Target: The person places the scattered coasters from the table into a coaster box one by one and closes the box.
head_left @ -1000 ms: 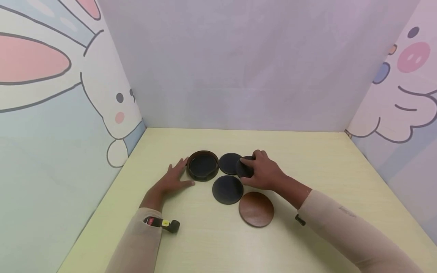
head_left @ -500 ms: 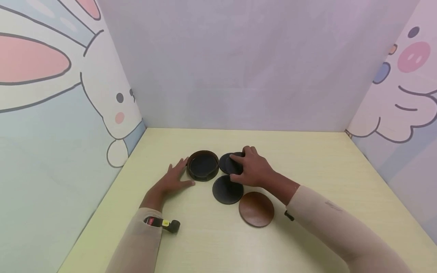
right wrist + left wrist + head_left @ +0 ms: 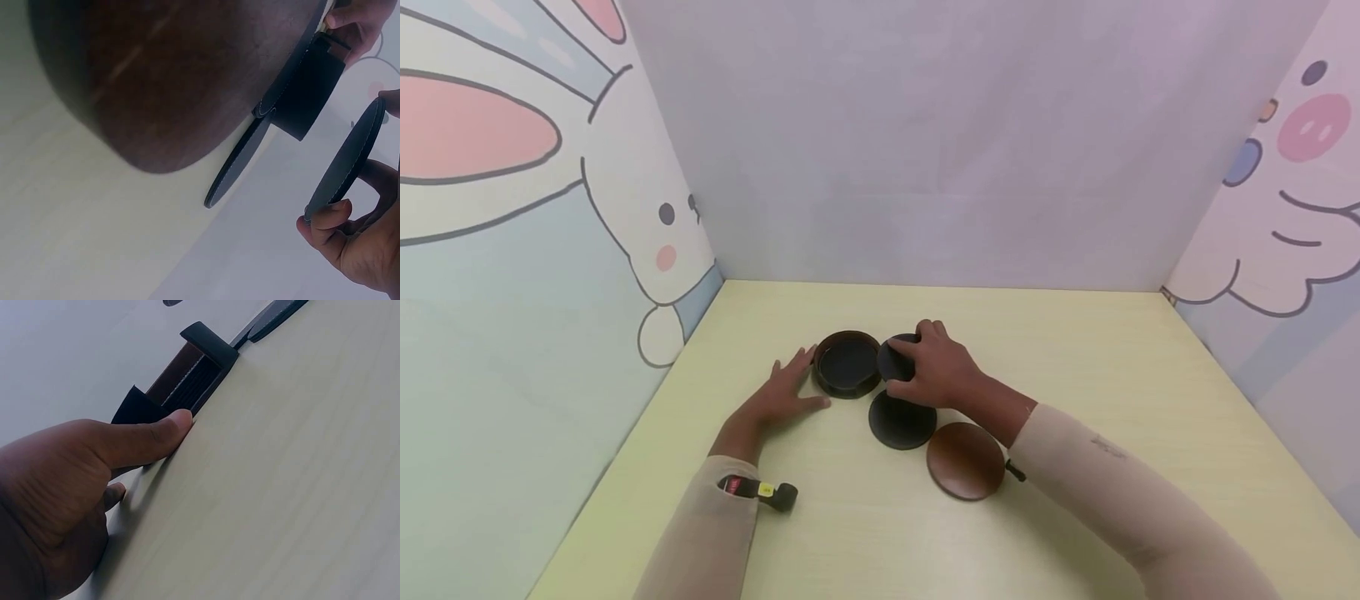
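Observation:
My right hand (image 3: 936,367) pinches a black round coaster (image 3: 347,162) by its edges, thumb and fingers on opposite sides, raised above the table in the right wrist view. In the head view it covers another black coaster (image 3: 240,162) beside the holder. Fingers spread, my left hand (image 3: 778,396) rests against the left side of a round black coaster holder (image 3: 847,392) with a brown inside. Its thumb lies straight near the holder's front notch in the left wrist view. A dark disc shows inside the holder.
Another black coaster (image 3: 901,421) lies flat in front of the holder, partly under my right hand in the head view. A brown coaster (image 3: 966,462) lies nearer, to the right. Printed walls (image 3: 625,192) enclose the pale wooden table (image 3: 835,533).
My right hand has moved left with the black coaster, from overlapping the right side of the table coaster to over it, close to the holder. The left hand stays put.

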{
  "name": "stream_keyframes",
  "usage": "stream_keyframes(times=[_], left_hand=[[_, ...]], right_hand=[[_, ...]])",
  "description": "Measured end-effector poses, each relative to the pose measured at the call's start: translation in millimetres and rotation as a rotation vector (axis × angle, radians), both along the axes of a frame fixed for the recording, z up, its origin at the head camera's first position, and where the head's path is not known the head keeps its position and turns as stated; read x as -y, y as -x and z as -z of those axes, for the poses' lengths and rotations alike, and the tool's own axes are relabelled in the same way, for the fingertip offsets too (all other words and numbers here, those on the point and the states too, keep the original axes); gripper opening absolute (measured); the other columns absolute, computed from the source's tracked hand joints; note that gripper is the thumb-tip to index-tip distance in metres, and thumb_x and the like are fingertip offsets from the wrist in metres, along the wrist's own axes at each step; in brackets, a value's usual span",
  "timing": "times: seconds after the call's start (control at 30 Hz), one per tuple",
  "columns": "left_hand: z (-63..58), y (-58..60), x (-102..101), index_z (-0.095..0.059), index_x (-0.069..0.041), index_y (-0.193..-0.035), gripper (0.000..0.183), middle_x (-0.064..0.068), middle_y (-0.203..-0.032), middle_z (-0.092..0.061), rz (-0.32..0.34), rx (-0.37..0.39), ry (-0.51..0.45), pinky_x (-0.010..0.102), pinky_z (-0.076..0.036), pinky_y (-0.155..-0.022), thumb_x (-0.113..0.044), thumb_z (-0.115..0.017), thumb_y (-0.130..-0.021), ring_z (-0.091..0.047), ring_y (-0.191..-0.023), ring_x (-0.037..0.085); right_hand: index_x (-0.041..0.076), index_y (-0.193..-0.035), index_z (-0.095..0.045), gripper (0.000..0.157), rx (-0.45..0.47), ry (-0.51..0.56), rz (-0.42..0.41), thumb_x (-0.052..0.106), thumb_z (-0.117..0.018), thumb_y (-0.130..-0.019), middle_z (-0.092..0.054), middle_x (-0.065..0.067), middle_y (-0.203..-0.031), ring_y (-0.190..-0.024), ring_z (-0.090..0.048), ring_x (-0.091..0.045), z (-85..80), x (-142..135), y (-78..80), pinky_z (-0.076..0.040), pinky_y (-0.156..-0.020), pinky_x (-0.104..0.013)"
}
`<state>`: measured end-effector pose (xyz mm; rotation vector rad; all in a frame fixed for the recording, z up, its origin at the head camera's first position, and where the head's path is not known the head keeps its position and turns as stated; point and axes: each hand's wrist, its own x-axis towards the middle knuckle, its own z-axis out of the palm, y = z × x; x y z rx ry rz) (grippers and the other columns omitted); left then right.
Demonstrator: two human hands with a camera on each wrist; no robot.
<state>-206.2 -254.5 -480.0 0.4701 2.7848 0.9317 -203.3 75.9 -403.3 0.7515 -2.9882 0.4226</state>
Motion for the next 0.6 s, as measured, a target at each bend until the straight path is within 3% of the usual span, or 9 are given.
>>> stream_keyframes(times=[0.3,0.6], left_hand=[[-1.5,-0.7,1,-0.012,-0.026,-0.178,0.109,0.016,-0.185,-0.007,-0.025,0.047,0.003,0.073,0.003,-0.136,-0.055,-0.078,-0.097,0.007,-0.169,0.055],[-2.2,0.5,1,-0.014,-0.023,-0.178,0.108,0.018,-0.185,-0.007,-0.016,0.047,0.001,0.073,0.004,-0.136,-0.056,-0.077,-0.097,0.005,-0.169,0.054]], right_hand=[[0.028,-0.157,-0.061,0.068,0.031,-0.011,-0.015,0.056,-0.068,-0.096,-0.053,-0.021,-0.14,-0.12,-0.05,-0.032,-8.9,20,1.5,-0.061,-0.078,-0.05],[0.026,-0.159,-0.059,0.071,0.051,-0.019,-0.021,0.058,-0.069,-0.097,-0.053,-0.021,-0.143,-0.122,-0.051,-0.031,-11.4,40,6.8,-0.062,-0.083,-0.05]])
